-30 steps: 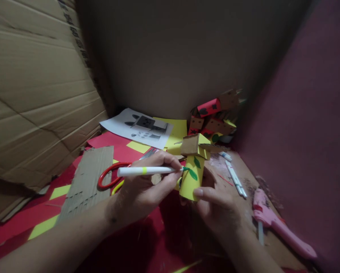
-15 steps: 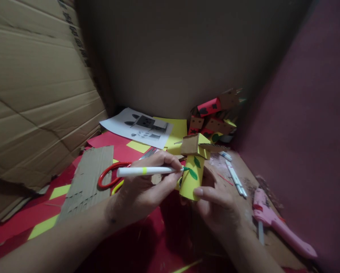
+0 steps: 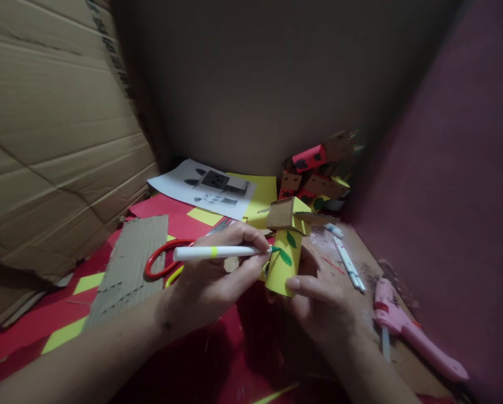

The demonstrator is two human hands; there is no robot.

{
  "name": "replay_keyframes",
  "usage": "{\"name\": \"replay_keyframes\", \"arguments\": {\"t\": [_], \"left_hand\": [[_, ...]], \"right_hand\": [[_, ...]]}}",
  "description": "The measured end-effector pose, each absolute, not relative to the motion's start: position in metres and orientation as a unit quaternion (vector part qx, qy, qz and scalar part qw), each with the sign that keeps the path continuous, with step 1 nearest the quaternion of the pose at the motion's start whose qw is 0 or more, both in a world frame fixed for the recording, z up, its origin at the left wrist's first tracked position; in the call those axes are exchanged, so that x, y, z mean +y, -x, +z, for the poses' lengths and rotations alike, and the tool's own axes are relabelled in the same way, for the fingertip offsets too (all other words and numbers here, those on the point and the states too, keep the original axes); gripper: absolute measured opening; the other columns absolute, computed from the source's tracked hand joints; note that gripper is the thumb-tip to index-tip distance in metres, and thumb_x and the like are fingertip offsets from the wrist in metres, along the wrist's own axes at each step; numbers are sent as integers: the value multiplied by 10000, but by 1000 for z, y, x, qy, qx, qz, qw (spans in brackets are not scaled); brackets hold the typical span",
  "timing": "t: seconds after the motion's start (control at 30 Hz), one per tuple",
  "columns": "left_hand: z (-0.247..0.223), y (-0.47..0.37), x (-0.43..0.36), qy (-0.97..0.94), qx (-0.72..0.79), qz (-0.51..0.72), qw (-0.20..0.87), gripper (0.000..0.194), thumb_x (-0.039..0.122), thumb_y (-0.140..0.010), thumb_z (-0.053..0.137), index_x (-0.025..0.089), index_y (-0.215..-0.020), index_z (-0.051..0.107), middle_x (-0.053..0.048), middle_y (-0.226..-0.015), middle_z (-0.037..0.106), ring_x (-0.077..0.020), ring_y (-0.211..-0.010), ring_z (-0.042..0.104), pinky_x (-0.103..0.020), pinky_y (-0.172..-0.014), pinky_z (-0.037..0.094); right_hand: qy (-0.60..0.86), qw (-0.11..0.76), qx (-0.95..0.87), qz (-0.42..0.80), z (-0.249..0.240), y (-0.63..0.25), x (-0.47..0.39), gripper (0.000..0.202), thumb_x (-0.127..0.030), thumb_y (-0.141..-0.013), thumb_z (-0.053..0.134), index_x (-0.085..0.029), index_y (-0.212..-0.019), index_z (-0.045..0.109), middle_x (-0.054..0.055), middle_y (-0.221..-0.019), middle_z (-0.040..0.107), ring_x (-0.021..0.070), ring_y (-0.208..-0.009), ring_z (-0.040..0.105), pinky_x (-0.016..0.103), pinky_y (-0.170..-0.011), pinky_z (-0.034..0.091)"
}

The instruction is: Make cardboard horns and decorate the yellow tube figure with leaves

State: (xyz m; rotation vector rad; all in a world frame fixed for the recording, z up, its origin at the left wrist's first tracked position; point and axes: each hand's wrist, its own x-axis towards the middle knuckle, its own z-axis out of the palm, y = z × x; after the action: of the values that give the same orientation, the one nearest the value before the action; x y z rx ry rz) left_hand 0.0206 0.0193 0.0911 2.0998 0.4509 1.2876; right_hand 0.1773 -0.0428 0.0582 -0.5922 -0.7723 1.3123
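A white marker (image 3: 217, 252) with a green tip lies between the closed fingers of my left hand (image 3: 221, 280). Its tip touches the yellow paper tube (image 3: 280, 275) beside a green leaf shape; a second green leaf shape shows higher up. My right hand (image 3: 322, 300) grips the tube from the right and below, with the thumb on its lower front. On top of the tube sits a small cardboard box piece (image 3: 281, 215) with yellow sides, and a flat cardboard strip sticks out to the right.
Red-handled scissors (image 3: 152, 268) lie left beside a cardboard piece (image 3: 127, 264). Behind are a printed sheet (image 3: 179, 184), yellow paper (image 3: 268, 193) and several red and cardboard figures (image 3: 310, 159). At right are white markers (image 3: 347, 261) and a pink glue gun (image 3: 419, 339).
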Motion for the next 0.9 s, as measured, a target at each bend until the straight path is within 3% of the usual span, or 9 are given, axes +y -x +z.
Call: {"name": "replay_keyframes", "arguments": {"t": [0.27,0.47,0.63,0.9], "left_hand": [[86,-22,24,-802,154,487,310,90,118,-860,562,201,-859,597,-4,-802,658,-130,-678,600,-249,-574,478],[90,-22,21,-795,178,494,305,103,114,-851,561,203,-858,612,3,-817,661,-136,-751,620,-258,-683,507],[92,-22,19,-803,167,481,309,111,106,-853,552,199,-827,607,6,-785,655,-122,-696,602,-241,-625,492],[89,-21,21,-798,173,488,308,103,114,-856,562,206,-855,608,4,-832,666,-132,-758,621,-258,-696,512]], "right_hand": [[269,684,-346,583,58,-177,-42,616,-53,-592,648,-258,-1171,606,32,-894,681,253,-854,659,352,-619,587],[276,682,-350,580,59,-176,-43,598,-74,-581,652,-257,-1149,616,28,-877,681,259,-847,661,378,-637,585],[269,686,-353,577,58,-176,-43,594,-66,-592,660,-254,-1154,617,32,-883,689,260,-834,664,381,-629,588],[270,685,-342,584,58,-176,-44,643,-61,-584,652,-266,-1191,596,37,-905,694,279,-885,660,387,-636,593]]}}
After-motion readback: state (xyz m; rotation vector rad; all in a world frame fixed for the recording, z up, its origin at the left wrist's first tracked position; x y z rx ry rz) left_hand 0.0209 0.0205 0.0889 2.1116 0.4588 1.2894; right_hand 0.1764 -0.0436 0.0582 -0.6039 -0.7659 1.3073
